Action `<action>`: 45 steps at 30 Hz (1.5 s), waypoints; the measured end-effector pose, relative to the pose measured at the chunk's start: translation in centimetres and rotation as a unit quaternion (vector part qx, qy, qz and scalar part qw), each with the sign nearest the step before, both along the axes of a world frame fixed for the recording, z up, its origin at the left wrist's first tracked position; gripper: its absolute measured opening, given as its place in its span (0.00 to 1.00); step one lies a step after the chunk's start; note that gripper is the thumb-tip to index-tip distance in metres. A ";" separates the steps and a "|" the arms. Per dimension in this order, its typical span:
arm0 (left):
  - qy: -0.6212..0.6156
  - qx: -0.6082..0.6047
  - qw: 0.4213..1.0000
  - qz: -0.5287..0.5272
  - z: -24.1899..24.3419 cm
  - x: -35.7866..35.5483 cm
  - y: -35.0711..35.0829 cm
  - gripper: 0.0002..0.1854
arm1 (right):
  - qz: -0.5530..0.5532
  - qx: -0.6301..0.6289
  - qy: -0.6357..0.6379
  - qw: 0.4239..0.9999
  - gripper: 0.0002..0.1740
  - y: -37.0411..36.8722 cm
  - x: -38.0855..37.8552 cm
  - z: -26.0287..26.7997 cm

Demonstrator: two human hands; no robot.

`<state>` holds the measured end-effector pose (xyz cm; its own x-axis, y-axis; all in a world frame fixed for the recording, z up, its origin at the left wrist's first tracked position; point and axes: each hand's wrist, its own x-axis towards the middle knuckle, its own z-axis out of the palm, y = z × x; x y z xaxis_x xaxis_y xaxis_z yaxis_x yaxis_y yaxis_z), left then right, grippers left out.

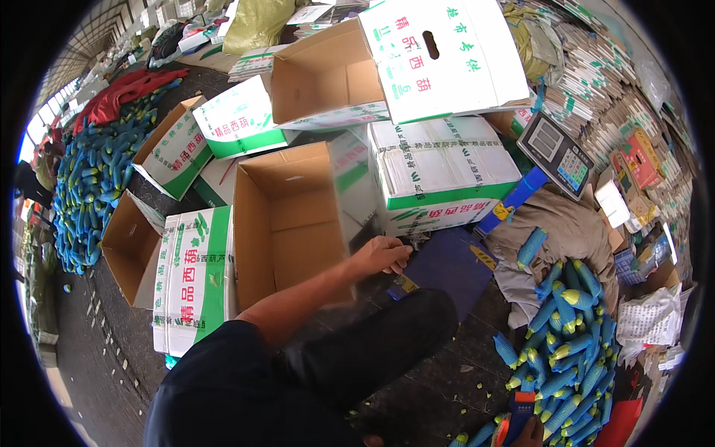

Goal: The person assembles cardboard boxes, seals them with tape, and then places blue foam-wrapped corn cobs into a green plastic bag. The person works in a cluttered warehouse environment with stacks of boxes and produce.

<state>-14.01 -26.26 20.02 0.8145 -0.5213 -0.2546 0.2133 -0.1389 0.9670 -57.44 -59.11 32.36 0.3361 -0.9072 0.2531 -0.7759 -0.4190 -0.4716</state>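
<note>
My left hand reaches forward with bent fingers near the front corner of a taped white and green carton, above the edge of a blue scale platform; whether it holds anything is unclear. At the bottom right, my right hand is shut on a blue and orange tape dispenser, partly cut off by the picture's edge. Beside it lies a heap of zucchini in blue netting. An open, empty brown carton stands left of the taped carton.
A scale display on a blue post rises behind the platform. More cartons stand at the left. A large pile of netted zucchini lies beyond, partly under red cloth. Flattened cartons are stacked at the right. Brown cloth lies beside the post.
</note>
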 end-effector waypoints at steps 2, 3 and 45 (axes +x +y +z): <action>-0.188 0.282 0.941 -0.010 -10.9 2.9 2.3 0.21 | 0.003 0.055 -0.005 0.998 0.25 -0.1 -2.0 -3.9; -0.240 0.397 0.884 -0.052 -15.2 3.7 3.5 0.20 | 0.011 0.091 -0.004 0.996 0.26 -0.7 -2.8 -5.9; -0.323 0.670 0.669 -0.013 -14.7 2.0 18.1 0.10 | -0.036 0.134 0.107 0.984 0.24 -1.1 -8.6 -7.2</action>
<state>-12.04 -8.16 5.34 0.9753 -0.1936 -0.1062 -0.2074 -0.9684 -0.1388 -66.05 -60.25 25.19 0.2873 -0.9553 -0.0692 -0.8931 -0.2411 -0.3799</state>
